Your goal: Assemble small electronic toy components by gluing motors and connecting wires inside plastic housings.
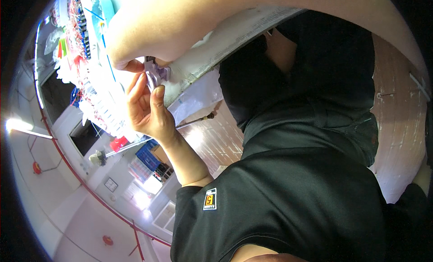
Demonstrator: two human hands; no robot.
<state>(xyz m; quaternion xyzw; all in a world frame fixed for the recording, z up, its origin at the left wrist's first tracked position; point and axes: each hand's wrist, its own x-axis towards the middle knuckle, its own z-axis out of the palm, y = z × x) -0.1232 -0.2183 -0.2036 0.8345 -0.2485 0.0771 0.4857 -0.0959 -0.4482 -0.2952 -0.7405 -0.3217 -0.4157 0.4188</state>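
My left hand (151, 113) is raised at the edge of the white worktop (198, 63), palm partly turned up. Its thumb and fingertips close round the near end of a small pale-purple, partly see-through plastic piece (157, 75) with a dark part at its top. From the right, my right arm reaches across, and my right hand (144, 43) bends down over the same piece. The right fingers are pinched together right beside it; whatever is between them is too small to make out. Part of the piece is hidden by the fingers.
A turquoise round container (103, 14) stands beyond my right hand. Bundles of red, white and blue wires (83, 50) line the far left side. A red object (118, 144) lies near the worktop's edge. Below are blue crates (148, 154) and a tiled floor (212, 140); my lap is beside the worktop.
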